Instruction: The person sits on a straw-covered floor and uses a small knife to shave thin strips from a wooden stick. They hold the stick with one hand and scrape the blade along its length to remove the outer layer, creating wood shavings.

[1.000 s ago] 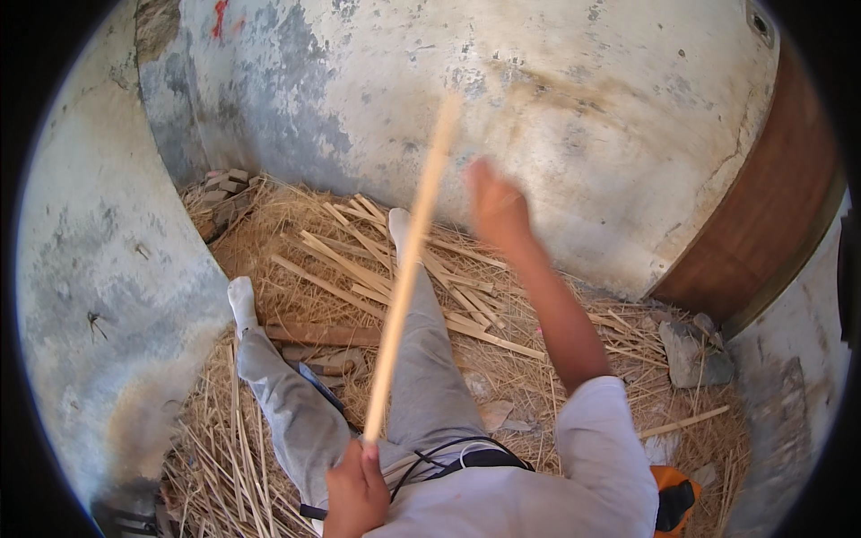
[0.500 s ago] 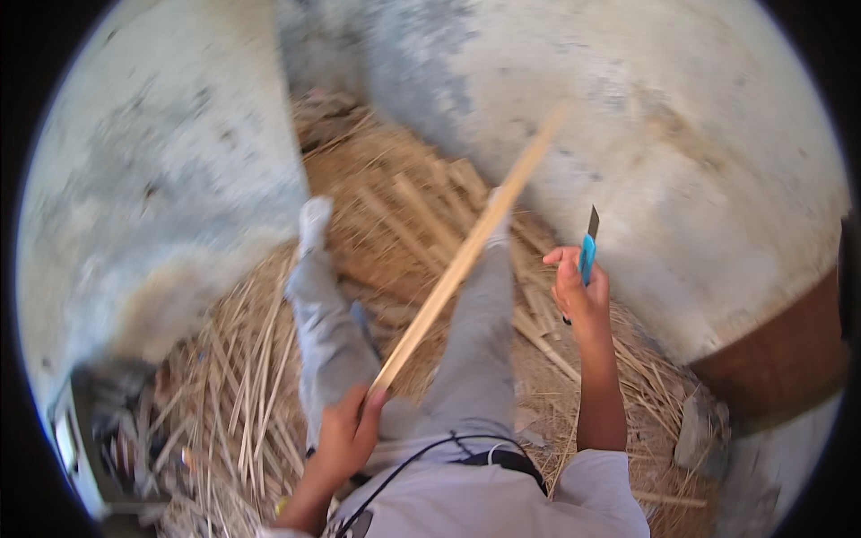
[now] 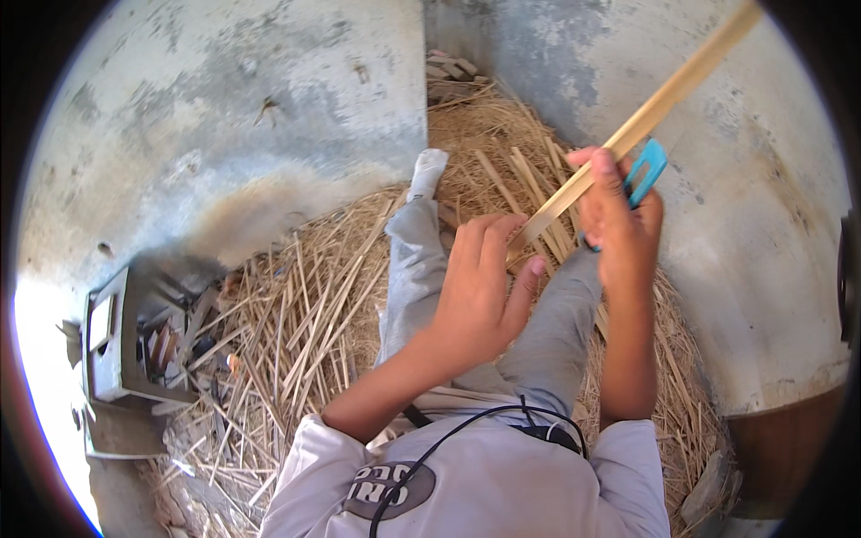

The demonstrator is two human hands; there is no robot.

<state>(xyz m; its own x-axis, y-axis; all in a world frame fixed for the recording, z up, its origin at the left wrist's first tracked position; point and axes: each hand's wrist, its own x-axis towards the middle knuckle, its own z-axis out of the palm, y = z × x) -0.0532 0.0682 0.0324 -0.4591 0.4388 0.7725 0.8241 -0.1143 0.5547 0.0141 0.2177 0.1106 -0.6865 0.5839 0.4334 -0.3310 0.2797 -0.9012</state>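
Note:
A long, pale wooden strip point(image 3: 664, 109) slants up to the right in front of my legs. My right hand point(image 3: 623, 220) is closed, pinching the strip between thumb and forefinger. It also holds a utility knife with a light blue handle point(image 3: 647, 170); its blade does not show clearly. My left hand point(image 3: 480, 291) is at the strip's near end, thumb apart from the stretched fingers. The fingertips meet or overlap the strip there, and no firm grip shows.
Thin wooden strips and shavings point(image 3: 305, 305) cover the floor around my legs. A worn wall point(image 3: 269, 108) rises at left, another point(image 3: 753, 224) at right. A grey box-like frame point(image 3: 112, 336) stands at lower left. A dark cord point(image 3: 448, 437) crosses my shirt.
My left hand has moved up and right, its thumb now apart from the fingers. My right hand now pinches the strip as well as the knife. The view has turned left.

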